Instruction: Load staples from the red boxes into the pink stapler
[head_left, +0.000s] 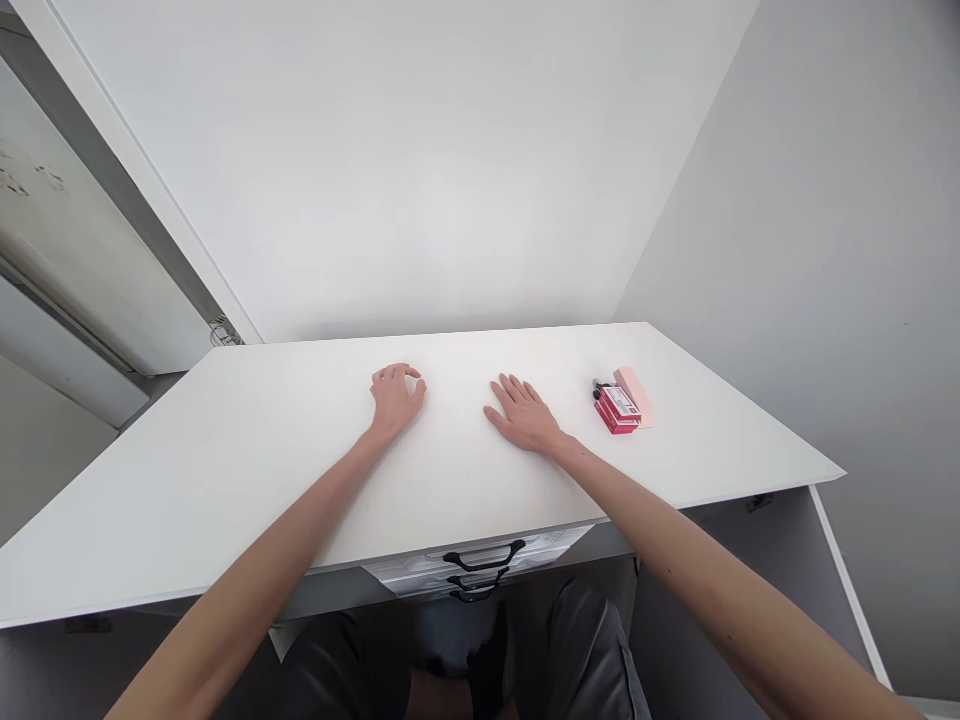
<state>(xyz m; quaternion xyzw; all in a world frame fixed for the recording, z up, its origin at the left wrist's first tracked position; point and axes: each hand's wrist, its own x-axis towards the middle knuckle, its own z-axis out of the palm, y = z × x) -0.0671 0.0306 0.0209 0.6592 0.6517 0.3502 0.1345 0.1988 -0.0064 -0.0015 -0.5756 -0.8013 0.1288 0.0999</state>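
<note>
On the white tabletop (465, 470), my left hand (396, 398) rests left of the middle. Its fingers are bent, with a gap between thumb and forefinger, and nothing shows in it. To the right, my right hand (523, 415) lies flat, palm down, fingers stretched and a little spread. It is the hand nearer to a small stack of red-and-white boxes (619, 408), but does not touch it. A pale pink strip-like piece (634, 395) lies against the boxes' right side. Beside their left edge sits a small black item (598, 388), perhaps a clip; its exact kind is unclear.
Drawers with black handles (484, 555) are under the table's front edge, above my legs. A white wall (450, 180) rises behind the table, and a grey wall (840, 250) stands at the right. Wire-like items (223, 332) show near the back left corner.
</note>
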